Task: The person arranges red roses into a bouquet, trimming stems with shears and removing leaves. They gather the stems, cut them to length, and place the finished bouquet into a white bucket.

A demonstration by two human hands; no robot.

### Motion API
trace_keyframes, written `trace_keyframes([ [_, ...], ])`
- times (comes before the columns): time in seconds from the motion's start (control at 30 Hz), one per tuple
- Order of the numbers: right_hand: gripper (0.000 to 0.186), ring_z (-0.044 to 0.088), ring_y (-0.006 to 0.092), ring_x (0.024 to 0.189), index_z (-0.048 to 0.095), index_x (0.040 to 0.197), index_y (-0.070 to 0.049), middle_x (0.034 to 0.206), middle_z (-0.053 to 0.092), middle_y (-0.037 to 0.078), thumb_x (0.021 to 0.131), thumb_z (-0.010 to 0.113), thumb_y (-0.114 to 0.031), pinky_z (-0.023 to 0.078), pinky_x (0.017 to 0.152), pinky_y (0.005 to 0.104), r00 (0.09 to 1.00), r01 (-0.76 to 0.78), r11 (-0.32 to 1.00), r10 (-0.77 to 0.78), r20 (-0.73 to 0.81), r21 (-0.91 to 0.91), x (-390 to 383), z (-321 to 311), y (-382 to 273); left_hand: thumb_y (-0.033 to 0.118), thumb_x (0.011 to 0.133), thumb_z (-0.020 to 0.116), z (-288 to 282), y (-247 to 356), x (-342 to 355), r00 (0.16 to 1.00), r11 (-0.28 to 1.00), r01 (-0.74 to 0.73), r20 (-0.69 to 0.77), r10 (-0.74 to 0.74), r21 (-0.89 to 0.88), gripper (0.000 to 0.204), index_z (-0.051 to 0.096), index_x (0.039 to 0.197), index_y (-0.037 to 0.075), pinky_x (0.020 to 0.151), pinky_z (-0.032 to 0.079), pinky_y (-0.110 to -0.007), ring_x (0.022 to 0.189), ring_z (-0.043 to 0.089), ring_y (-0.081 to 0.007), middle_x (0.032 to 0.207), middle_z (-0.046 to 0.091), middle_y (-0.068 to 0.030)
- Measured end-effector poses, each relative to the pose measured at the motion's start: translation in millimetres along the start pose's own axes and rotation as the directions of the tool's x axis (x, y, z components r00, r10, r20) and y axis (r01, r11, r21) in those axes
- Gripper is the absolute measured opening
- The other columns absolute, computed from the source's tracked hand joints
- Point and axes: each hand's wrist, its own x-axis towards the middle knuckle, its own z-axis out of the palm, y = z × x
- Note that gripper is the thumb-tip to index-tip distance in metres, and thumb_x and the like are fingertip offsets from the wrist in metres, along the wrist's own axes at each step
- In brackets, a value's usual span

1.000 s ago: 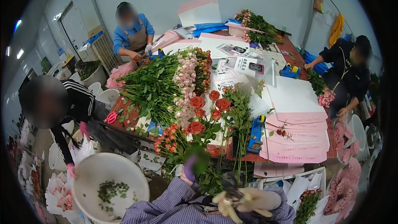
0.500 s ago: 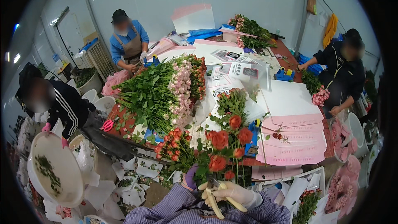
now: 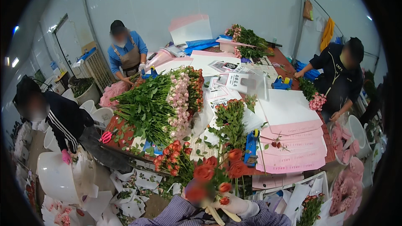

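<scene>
At six o'clock, red roses (image 3: 203, 172) stood over the left hand (image 3: 191, 183), its purple-gloved fingers mostly hidden, so I could not tell how tightly they curled. The white-gloved right hand (image 3: 239, 206) had its fingers wrapped around pruning shears (image 3: 216, 216), cream handles spread apart. From my remote seat, I judged that the blades, hidden by blooms, could nip a glove or the wrong stem; spray roses (image 3: 171, 157) between ten and eleven o'clock might snag leaves. The red roses looked full-blown, some smaller, below the tabletop (image 3: 279, 57) at twelve o'clock.
</scene>
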Motion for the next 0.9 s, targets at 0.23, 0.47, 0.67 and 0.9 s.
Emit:
trace_keyframes([
  [0.23, 0.016, 0.052, 0.0213, 0.081, 0.056, 0.092, -0.004, 0.09, 0.054, 0.009, 0.081, 0.052, -0.013, 0.043, 0.067, 0.0308, 0.815, 0.563, 0.523, -0.482, 0.323, -0.64, 29, -5, 31, 0.032, 0.074, 0.059, -14, 8, -23, 0.978, 0.968, 0.042, -0.187, -0.09, -0.246, 0.032, 0.056, 0.096, 0.009, 0.068, 0.045, -0.035, 0.083, 0.054, -0.0252, 0.092, 0.056, -0.0067],
  [0.47, 0.026, 0.053, 0.0297, 0.07, 0.05, 0.096, -0.002, 0.079, 0.053, 0.016, 0.081, 0.049, -0.023, 0.043, 0.061, 0.0359, 0.845, 0.488, 0.406, 0.005, 0.535, -0.773, 27, 31, 8, 0.031, 0.074, 0.058, -21, 5, -55, 0.888, 0.97, -0.002, -0.447, -0.11, -0.243, 0.032, 0.055, 0.097, 0.009, 0.069, 0.045, -0.034, 0.083, 0.054, -0.0247, 0.092, 0.055, -0.0067],
  [0.67, 0.039, 0.052, 0.0118, 0.074, 0.051, 0.106, -0.005, 0.083, 0.055, 0.005, 0.079, 0.057, -0.032, 0.042, 0.07, 0.027, 0.918, -0.182, 0.37, 0.396, -0.023, -0.911, -22, 5, -50, 0.031, 0.074, 0.058, -39, 9, -29, 0.837, 0.998, -0.019, -0.547, -0.017, -0.061, 0.032, 0.055, 0.098, 0.009, 0.069, 0.044, -0.034, 0.084, 0.054, -0.0243, 0.093, 0.055, -0.0067],
  [0.9, 0.043, 0.05, 0.0071, 0.074, 0.047, 0.114, -0.007, 0.083, 0.054, 0.0, 0.077, 0.06, -0.023, 0.041, 0.07, 0.0219, 0.923, -0.28, 0.673, -0.008, -0.385, -0.685, -75, -24, -79, 0.03, 0.074, 0.058, -56, 3, 56, 0.851, 0.989, 0.019, -0.522, 0.059, 0.144, 0.032, 0.055, 0.098, 0.009, 0.07, 0.044, -0.034, 0.084, 0.054, -0.0239, 0.093, 0.055, -0.0067],
])
